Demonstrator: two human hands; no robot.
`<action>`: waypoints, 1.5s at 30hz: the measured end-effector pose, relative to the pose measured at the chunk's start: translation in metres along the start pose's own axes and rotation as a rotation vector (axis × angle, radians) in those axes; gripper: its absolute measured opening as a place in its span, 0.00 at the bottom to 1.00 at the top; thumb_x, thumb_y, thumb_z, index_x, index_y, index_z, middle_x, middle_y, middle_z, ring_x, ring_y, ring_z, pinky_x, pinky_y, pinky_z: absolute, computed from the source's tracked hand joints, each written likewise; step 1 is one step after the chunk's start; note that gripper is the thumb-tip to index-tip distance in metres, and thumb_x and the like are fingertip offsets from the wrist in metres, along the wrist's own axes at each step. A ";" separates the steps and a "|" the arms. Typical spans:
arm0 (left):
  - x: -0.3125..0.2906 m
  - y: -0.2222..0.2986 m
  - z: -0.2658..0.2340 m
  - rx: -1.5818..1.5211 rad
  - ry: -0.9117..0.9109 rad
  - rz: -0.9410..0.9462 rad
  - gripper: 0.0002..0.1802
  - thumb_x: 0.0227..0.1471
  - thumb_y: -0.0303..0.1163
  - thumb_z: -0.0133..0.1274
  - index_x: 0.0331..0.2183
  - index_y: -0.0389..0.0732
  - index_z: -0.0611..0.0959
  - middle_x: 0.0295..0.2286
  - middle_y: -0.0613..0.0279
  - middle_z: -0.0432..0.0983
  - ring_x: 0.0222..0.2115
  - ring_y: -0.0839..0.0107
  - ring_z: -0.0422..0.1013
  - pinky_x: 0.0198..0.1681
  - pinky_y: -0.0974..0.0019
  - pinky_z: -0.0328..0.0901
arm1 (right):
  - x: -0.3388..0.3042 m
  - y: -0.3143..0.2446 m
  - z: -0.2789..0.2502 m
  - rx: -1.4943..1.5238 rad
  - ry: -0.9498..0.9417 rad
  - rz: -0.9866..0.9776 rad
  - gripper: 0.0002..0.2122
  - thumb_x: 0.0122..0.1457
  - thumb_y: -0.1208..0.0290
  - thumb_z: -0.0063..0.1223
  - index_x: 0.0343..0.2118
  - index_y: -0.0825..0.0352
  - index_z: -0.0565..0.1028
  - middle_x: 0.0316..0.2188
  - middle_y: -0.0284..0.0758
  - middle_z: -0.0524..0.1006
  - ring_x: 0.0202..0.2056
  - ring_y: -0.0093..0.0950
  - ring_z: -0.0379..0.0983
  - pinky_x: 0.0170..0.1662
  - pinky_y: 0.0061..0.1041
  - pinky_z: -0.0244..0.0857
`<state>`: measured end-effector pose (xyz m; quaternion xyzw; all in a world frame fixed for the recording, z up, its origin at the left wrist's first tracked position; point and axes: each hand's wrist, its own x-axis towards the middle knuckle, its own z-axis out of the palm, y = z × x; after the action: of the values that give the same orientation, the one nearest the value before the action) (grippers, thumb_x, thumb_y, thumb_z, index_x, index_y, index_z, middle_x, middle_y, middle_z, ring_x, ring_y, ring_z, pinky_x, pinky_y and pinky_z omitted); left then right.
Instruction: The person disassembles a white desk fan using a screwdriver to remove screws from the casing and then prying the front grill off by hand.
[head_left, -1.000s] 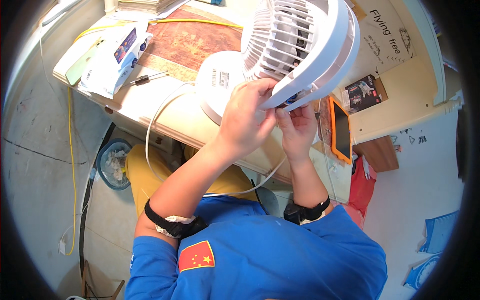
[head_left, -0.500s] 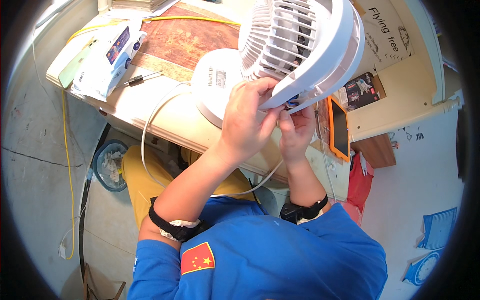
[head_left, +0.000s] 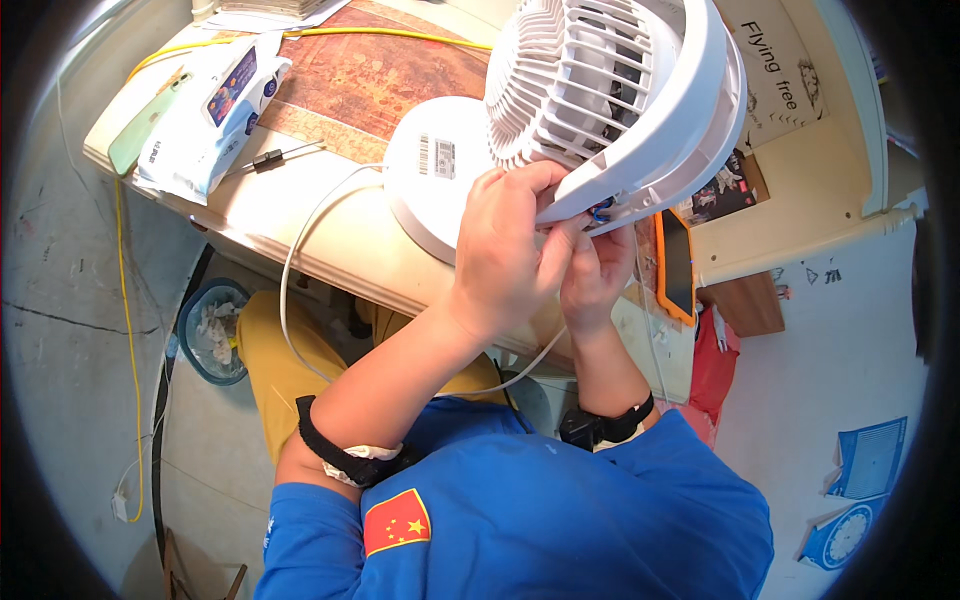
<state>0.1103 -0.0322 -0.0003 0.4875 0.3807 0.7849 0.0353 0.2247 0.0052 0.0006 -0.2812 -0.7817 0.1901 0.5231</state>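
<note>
Under the white fan [head_left: 610, 100], left hand [head_left: 505, 250] grips its frame; right hand [head_left: 597, 272] pinches the wires [head_left: 600, 212].

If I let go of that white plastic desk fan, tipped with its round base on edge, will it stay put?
Probably not: the white plastic desk fan leans, and its round base could roll. The slatted grille looks thin, perhaps fragile. Its white cord hangs slack, floppy.
</note>
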 end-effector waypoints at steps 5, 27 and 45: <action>0.000 0.000 0.004 0.021 0.060 0.051 0.19 0.39 0.22 0.59 0.36 0.37 0.72 0.27 0.57 0.74 0.25 0.58 0.68 0.34 0.60 0.61 | -0.001 0.003 -0.002 -0.122 0.100 -0.028 0.10 0.48 0.75 0.59 0.35 0.66 0.75 0.30 0.33 0.76 0.31 0.27 0.73 0.34 0.24 0.67; 0.010 0.000 0.002 0.003 0.106 0.052 0.15 0.36 0.27 0.63 0.30 0.40 0.76 0.22 0.64 0.74 0.19 0.65 0.69 0.27 0.65 0.61 | -0.013 0.010 -0.023 -0.304 -0.222 0.043 0.21 0.59 0.63 0.47 0.51 0.72 0.63 0.47 0.40 0.69 0.48 0.30 0.68 0.50 0.30 0.65; 0.011 -0.003 0.001 0.030 0.060 -0.018 0.18 0.34 0.26 0.65 0.30 0.40 0.75 0.22 0.63 0.75 0.22 0.63 0.71 0.34 0.62 0.63 | 0.073 -0.066 -0.031 -0.448 -0.093 -0.291 0.47 0.39 0.79 0.60 0.63 0.67 0.42 0.60 0.44 0.49 0.61 0.37 0.50 0.62 0.38 0.47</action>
<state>0.1048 -0.0247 0.0057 0.4609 0.3977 0.7930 0.0239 0.2155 0.0010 0.1031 -0.2658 -0.8597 -0.0521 0.4330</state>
